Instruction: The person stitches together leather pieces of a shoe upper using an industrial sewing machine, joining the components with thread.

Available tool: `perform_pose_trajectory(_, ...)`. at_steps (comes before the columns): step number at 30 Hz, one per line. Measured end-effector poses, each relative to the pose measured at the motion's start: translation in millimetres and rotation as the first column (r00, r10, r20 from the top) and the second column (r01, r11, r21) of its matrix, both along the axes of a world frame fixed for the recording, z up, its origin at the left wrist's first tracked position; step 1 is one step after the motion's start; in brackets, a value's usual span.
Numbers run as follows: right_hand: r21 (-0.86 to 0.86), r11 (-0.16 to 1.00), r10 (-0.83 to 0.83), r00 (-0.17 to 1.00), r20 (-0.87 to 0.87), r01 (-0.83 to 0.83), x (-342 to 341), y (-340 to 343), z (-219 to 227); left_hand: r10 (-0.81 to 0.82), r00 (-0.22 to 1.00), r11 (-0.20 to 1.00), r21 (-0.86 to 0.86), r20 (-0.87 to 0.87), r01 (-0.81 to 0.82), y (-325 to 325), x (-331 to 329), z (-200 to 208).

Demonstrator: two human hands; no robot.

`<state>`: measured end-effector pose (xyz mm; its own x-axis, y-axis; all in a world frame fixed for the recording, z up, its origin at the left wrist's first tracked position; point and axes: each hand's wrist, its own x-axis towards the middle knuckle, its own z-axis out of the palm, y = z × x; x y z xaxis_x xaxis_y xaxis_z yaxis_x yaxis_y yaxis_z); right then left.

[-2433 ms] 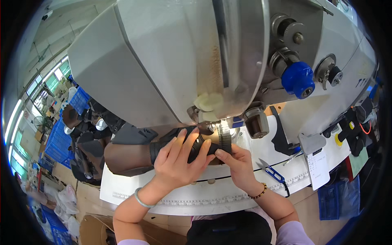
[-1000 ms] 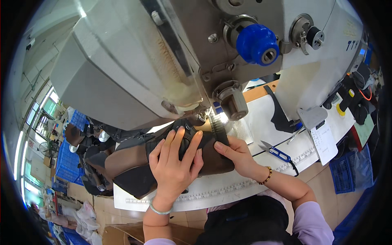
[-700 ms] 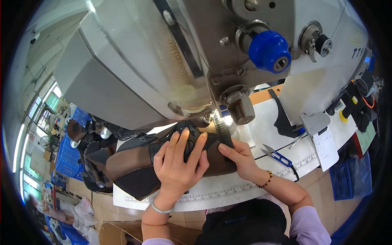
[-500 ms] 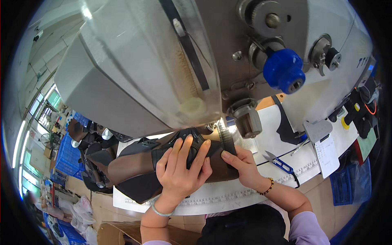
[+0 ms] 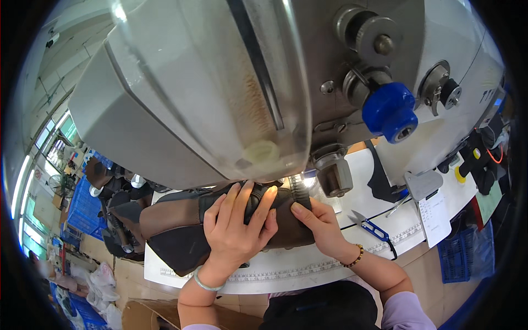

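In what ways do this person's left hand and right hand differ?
The left hand spreads its fingers over the brown and black piece; the right hand has its thumb on the piece's right end, its other fingers partly hidden. The left hand has a pale, smooth bangle at its wrist; the right hand, a dark beaded bracelet. Both are ungloved and touch the same piece.

Bright workshop room with green-tinted windows [image 5: 34, 234] along the left side.
A pale, beamed ceiling [image 5: 77, 60] spreads across the upper left, long white light strips [image 5: 20, 186] glow beside the windows, a round fan [image 5: 53, 182] shows near them, and tan floor tiles [image 5: 129, 279] lie below the white tabletop [image 5: 291, 280].
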<state>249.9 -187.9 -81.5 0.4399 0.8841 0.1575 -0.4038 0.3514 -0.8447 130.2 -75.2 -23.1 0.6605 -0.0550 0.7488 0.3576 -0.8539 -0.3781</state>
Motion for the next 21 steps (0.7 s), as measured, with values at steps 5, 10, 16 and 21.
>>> perform_pose_trajectory(5, -0.112, 0.990, 0.090, 0.993, 0.072, -0.082, -1, -9, -20, -0.054, 0.999, 0.998, -0.037, -0.011, 0.053, 1, -2, 0)
perform_pose_trajectory(10, -0.089, 0.994, 0.073, 0.997, 0.012, -0.071, -18, -18, -14, -0.133, 0.989, 0.985, -0.116, -0.065, 0.125, 0, -4, 14)
perform_pose_trajectory(16, -0.022, 0.991, 0.127, 0.967, -0.220, -0.135, -26, -27, -2, -0.170, 0.976, 0.959, -0.249, -0.136, 0.133, -6, -7, 27)
perform_pose_trajectory(21, -0.029, 0.992, 0.115, 0.975, -0.192, -0.123, -18, -27, -10, -0.110, 0.990, 0.963, -0.257, -0.083, 0.085, -18, -5, 16)
